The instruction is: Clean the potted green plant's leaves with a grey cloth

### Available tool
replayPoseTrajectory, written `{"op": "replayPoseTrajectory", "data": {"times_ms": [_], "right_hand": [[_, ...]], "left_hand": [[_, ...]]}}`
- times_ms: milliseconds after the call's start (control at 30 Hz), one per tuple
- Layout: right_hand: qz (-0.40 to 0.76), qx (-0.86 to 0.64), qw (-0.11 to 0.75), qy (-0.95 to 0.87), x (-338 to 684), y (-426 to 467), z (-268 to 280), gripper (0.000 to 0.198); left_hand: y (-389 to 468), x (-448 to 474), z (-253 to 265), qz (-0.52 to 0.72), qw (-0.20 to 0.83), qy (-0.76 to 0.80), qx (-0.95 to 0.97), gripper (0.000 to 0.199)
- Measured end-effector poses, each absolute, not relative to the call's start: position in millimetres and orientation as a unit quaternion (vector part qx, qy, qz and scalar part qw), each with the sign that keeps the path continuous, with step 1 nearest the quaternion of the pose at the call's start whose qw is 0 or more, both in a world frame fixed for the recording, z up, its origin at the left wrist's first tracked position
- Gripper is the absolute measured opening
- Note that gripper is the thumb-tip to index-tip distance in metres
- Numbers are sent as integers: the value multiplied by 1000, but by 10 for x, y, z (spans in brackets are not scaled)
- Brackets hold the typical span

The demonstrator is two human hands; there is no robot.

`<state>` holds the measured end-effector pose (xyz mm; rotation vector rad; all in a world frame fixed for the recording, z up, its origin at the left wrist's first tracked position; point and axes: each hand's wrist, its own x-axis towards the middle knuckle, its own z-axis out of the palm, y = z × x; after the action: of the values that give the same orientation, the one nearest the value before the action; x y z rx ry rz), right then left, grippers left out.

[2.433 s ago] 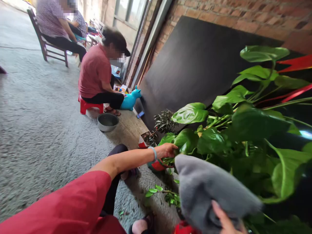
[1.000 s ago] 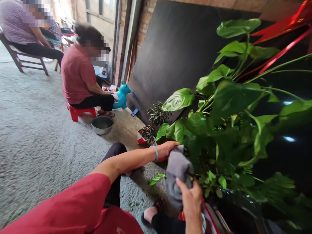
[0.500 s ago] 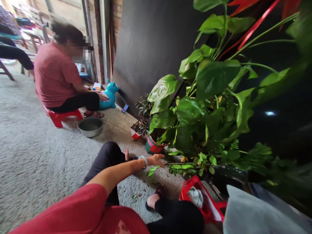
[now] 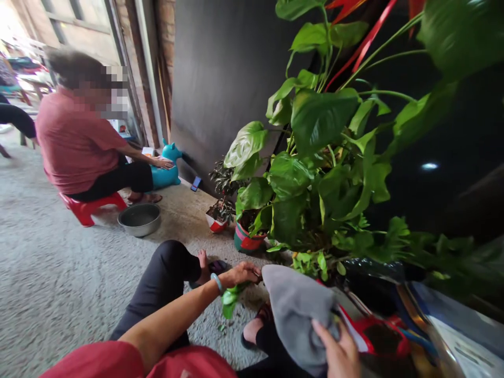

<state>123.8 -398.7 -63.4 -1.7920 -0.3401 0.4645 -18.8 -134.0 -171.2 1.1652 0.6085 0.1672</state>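
- Two hands are busy: left hand (image 4: pixel 242 273) fingers pinch a leafy sprig (image 4: pixel 230 299) low over the floor, by the knee.
- Right hand (image 4: pixel 340 354) grips a grey cloth (image 4: pixel 297 310), bunched.
- Sprig looks light, limp, tearable; best held by its stem.
- Cloth looks soft; any fold serves.

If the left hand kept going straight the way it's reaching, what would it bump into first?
The left hand, closed on a leafy sprig, points rightward. Next in that line is the grey cloth held up by the right hand. The cloth may sit nearer the camera, so depth is uncertain.
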Motion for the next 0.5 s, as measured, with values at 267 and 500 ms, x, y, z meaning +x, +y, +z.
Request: {"op": "replayPoseTrajectory", "data": {"times_ms": [267,500], "right_hand": [[-24,-845,522,-117,2055,-3087,-73,50],[175,-789,529,-258,1209,-3225,-555,47]], "left_hand": [[-1409,-298,-1662,76,873,235,421,51],[-1304,-438,-1696,83,888,253,376,36]]}}
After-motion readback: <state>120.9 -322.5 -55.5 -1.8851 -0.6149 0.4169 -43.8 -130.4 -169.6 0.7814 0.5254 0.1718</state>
